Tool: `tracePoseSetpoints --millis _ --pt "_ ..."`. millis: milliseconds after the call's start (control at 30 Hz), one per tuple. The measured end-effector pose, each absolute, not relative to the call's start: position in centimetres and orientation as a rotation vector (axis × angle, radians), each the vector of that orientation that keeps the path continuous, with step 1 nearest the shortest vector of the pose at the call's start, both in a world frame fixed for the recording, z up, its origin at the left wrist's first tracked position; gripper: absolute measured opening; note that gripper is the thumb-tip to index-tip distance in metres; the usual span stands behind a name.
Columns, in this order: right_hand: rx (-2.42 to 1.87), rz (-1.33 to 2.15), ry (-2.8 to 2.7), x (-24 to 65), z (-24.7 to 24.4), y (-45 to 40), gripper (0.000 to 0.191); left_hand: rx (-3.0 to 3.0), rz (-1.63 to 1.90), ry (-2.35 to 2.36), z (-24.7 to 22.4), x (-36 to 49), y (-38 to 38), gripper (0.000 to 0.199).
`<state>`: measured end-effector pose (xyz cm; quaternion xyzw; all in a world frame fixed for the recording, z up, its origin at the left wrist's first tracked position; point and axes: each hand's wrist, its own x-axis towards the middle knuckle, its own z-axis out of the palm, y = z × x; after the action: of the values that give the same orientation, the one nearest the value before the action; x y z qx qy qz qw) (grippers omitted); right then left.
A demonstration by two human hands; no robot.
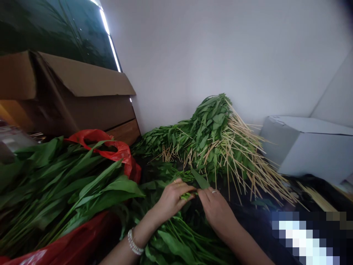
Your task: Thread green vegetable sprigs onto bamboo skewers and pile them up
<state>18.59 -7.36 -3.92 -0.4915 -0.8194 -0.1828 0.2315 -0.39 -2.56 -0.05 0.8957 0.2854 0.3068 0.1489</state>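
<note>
Two hands meet mid-counter [222, 186]: left hand [173, 193] fingers curled tight round folded greens [188, 195], right hand [216, 206] fingers pinching a leaf [202, 180], tip up twd counter's far edge. Leaf's prob. light, soft, easily torn; best held nr its base. Red bag [124, 151], counter's left edge, crammed w/ long leaves [52, 184]. Cardboard box [96, 114] behind, flaps up, contents hidden; white box [317, 147], far-right corner, looks closed.

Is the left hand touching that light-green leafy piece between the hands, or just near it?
Touching. The head view shows it plainly: the left hand has the light-green leafy piece between its fingers and thumb.
</note>
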Motion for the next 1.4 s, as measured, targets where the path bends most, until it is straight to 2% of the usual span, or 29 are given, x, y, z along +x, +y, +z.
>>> tracePoseSetpoints --millis 100,233,367,433,533,633,700,767,933,1167,1300,1400 --pt "-1.306 -0.619 -2.258 18.2 -3.7 -7.5 0.02 2.752 0.669 0.86 -0.4 -0.2 -2.7 0.027" --pt "-1.291 -0.659 -2.256 17.8 -3.7 -7.8 0.02 2.895 0.476 0.885 -0.4 -0.2 -2.6 0.015" --pt "-1.305 -0.536 -2.239 17.5 -3.6 -8.0 0.021 2.924 0.501 0.859 -0.3 -0.1 -2.8 0.012" --pt "-1.315 -0.333 -2.173 17.3 -3.5 -8.0 0.022 2.877 0.586 0.82 -0.3 0.0 -2.9 0.017" --pt "-1.333 0.181 -1.964 17.1 -3.3 -8.0 0.023 2.786 0.699 0.757 -0.5 0.1 -3.1 0.021" --pt "-1.283 0.77 -1.691 17.0 -3.2 -7.7 0.025 2.68 0.794 0.717 -0.8 0.1 -3.1 0.019" --pt "-1.232 0.984 -1.558 17.1 -3.3 -7.3 0.025 2.54 0.894 0.745 -0.8 0.0 -2.9 0.015" --pt "-1.27 0.916 -1.597 17.5 -3.5 -7.0 0.027 2.338 1.03 0.809 -0.6 -0.4 -2.3 0.018" --pt "-1.48 0.273 -2.11 17.9 -4.7 -7.1 0.023 1.821 1.392 0.89 0.7 -1.5 -0.6 0.029" --pt "-1.47 0.003 -2.312 17.3 -5.3 -7.7 0.023 1.427 1.693 0.743 5.7 -0.8 -1.4 0.027" --pt "-1.494 -0.073 -2.331 17.3 -5.2 -7.9 0.021 1.401 1.824 0.653 10.0 -0.4 -1.9 0.025" --pt "-1.504 -0.106 -2.344 17.3 -5.1 -7.9 0.021 1.779 1.904 0.858 12.3 -0.1 -1.1 0.028"
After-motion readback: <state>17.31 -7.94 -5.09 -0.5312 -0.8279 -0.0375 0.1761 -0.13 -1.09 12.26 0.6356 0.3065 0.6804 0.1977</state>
